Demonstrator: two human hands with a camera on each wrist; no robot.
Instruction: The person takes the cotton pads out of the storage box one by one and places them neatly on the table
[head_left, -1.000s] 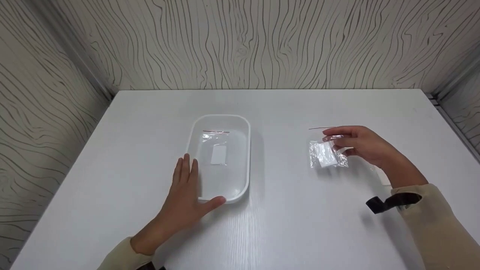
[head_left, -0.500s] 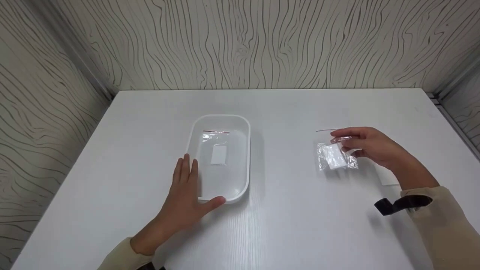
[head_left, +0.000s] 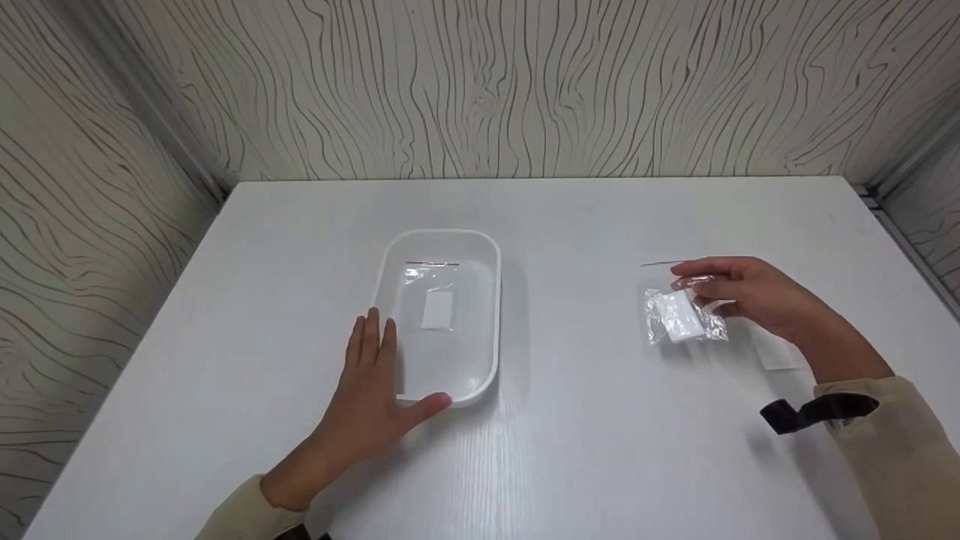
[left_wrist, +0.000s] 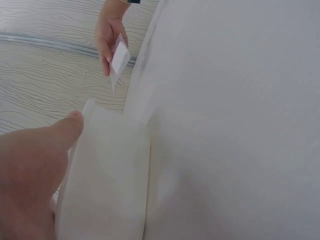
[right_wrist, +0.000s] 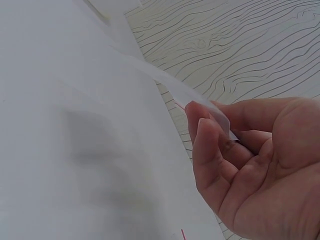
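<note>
My left hand (head_left: 367, 401) rests against the near left corner of a white plastic tray (head_left: 496, 330), fingers straight along its left rim and thumb at the near edge. Inside the tray lies a clear zip bag (head_left: 438, 309) with a white rectangular piece in it and a red line along its top. Off to the right, my right hand (head_left: 772, 300) pinches a second clear zip bag (head_left: 681, 315), which also holds a white rectangle. This bag is above the table, its shadow below. In the right wrist view, thumb and fingers (right_wrist: 207, 150) hold the bag by its edge.
Partly behind the right wrist, another clear bag with a white piece (head_left: 780, 354) lies on the white table (head_left: 585, 450). Wood-patterned panels (head_left: 480, 90) rise at the back and both sides. A black strap (head_left: 817, 412) circles the right sleeve.
The right hand has moved to the right and slightly nearer with the zip bag, slowing in the last half second. The left hand and the tray have stayed in place.
</note>
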